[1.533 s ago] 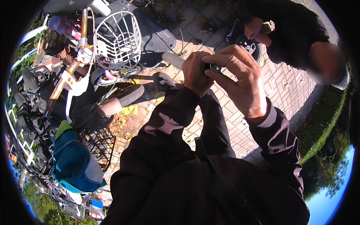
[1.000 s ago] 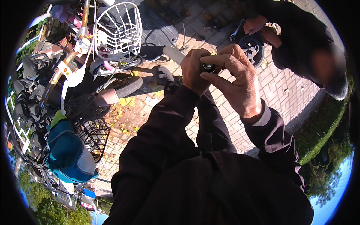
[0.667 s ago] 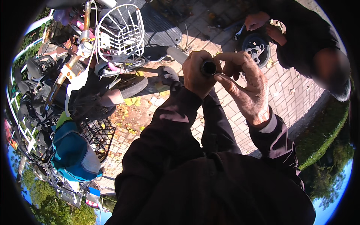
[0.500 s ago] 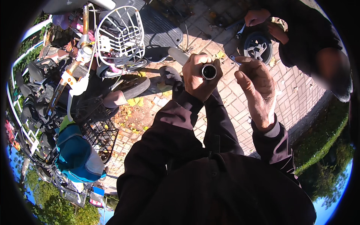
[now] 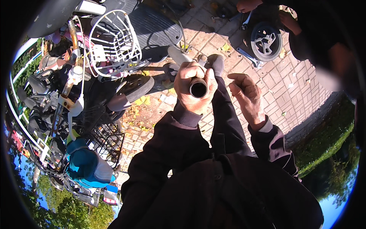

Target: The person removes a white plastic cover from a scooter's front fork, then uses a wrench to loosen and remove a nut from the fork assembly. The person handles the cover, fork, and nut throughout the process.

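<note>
My left hand [image 5: 193, 86] is wrapped round a metal tube [image 5: 198, 88], whose dark round open end faces up at me. Beyond the fist a pale silver arm [image 5: 177, 54] and a small metal knob [image 5: 202, 58] stick out; whether they belong to the tube I cannot tell. To the right, my right hand [image 5: 248, 98] hovers over the paving with its fingers bent and thumb apart, and no object shows in it. A small black wheel [image 5: 265, 42] lies on the bricks farther off, with a wrench [image 5: 248, 57] beside it.
At the far right a person in dark clothes holds another wrench [image 5: 246, 22] near the wheel. Parked bikes crowd the left, with a white wire basket [image 5: 116, 45], a black basket [image 5: 108, 139] and a teal bag [image 5: 85, 164]. A hedge [image 5: 328, 149] borders the brick paving on the right.
My left hand has come a little nearer and left with the tube, whose opening looks larger. My right hand has moved slightly left and down, uncovering the wrench on the ground.
</note>
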The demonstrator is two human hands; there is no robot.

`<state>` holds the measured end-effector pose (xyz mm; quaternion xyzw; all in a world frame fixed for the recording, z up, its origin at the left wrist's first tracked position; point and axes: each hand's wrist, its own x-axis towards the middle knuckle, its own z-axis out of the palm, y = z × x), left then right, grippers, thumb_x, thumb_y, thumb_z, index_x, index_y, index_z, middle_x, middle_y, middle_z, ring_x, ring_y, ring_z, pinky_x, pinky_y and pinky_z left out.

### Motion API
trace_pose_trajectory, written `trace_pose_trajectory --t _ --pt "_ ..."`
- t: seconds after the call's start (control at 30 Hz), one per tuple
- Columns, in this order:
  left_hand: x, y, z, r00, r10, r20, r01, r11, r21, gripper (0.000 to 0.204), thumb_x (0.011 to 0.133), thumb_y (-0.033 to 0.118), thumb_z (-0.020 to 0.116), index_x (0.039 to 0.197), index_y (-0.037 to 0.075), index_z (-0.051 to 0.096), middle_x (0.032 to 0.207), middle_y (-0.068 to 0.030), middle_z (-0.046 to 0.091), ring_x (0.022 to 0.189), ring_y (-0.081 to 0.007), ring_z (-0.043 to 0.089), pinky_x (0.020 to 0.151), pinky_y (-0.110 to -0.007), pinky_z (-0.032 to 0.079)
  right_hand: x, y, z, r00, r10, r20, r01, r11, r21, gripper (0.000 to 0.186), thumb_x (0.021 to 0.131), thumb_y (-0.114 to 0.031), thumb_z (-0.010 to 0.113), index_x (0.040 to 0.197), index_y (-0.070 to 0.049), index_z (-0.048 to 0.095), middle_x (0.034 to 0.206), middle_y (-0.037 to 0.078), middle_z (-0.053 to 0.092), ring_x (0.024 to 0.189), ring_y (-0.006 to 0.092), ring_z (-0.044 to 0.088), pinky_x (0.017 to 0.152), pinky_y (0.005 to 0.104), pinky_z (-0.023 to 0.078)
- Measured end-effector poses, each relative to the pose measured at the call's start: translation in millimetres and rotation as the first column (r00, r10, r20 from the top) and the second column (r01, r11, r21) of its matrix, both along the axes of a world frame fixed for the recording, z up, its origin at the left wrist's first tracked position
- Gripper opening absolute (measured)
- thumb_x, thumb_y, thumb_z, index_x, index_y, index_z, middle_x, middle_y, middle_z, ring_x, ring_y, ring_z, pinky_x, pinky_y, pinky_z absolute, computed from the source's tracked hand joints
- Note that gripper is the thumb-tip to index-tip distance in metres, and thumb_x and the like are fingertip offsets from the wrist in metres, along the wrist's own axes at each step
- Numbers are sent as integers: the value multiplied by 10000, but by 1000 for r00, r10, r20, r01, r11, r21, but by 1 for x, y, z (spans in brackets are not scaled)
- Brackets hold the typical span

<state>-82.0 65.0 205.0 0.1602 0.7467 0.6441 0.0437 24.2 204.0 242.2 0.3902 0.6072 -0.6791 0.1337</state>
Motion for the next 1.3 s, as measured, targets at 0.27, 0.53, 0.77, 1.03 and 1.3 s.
trace_pose_trajectory --t 0.27,0.53,0.77,1.03,1.3 --pt "3 3 -7 1000 8 -15 -10 995 -96 181 976 65 597 989 38 419 862 -128 614 821 -245 612 826 -449 518 89 23 -146 977 58 205 -53 998 -27 254 936 -140 644 1123 31 637 826 53 641 736 117 608 650 279 486" --pt "7 1 -21 994 7 -108 -30 976 -214 222 1005 193 524 891 35 417 753 -95 562 746 -250 580 751 -457 516 180 100 -311 859 -4 512 -62 992 112 275 876 -244 703 1007 -4 676 790 76 679 650 152 637 592 316 531" --pt "8 -4 -29 994 -5 -111 -15 984 -177 227 1021 222 493 883 78 386 728 -77 527 708 -214 548 740 -423 508 123 179 -326 946 -143 289 94 980 176 281 892 -263 706 988 -2 666 774 53 656 678 137 626 606 292 512" --pt "14 7 -14 992 108 62 -100 987 -124 218 977 198 574 889 55 436 777 -102 567 745 -258 588 736 -432 508 -9 211 -233 997 -65 -52 70 992 101 922 869 -502 701 1526 2 294 1360 191 579 1289 280 540 1033 386 411" --pt "12 6 -19 995 94 20 -92 992 -83 113 926 47 585 886 42 480 826 -90 581 786 -250 599 758 -407 511 -113 156 -238 984 147 98 -174 712 680 477 927 -422 653 1144 -5 576 992 180 685 970 313 666 839 417 498"
